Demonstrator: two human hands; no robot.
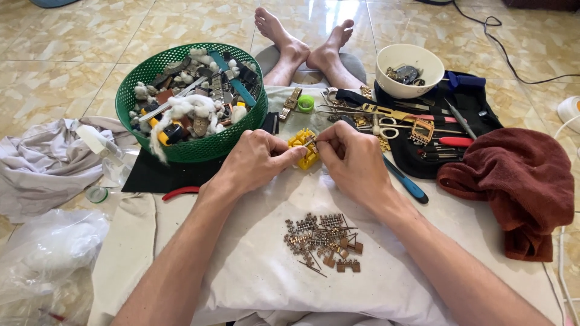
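Note:
My left hand and my right hand meet over a small yellow plastic block on a white cloth. The left fingers pinch the block's left side. The right fingertips pinch a tiny metal piece at the block's top; what it is cannot be made out. Below the hands lies a heap of small metal watch-band links and pins. A blue-handled tool rests beside my right wrist.
A green basket of watch parts and cotton stands at the left. A white bowl sits on a black tool roll with tweezers, scissors and screwdrivers. A dark red towel lies right, grey cloth left. My bare feet lie ahead.

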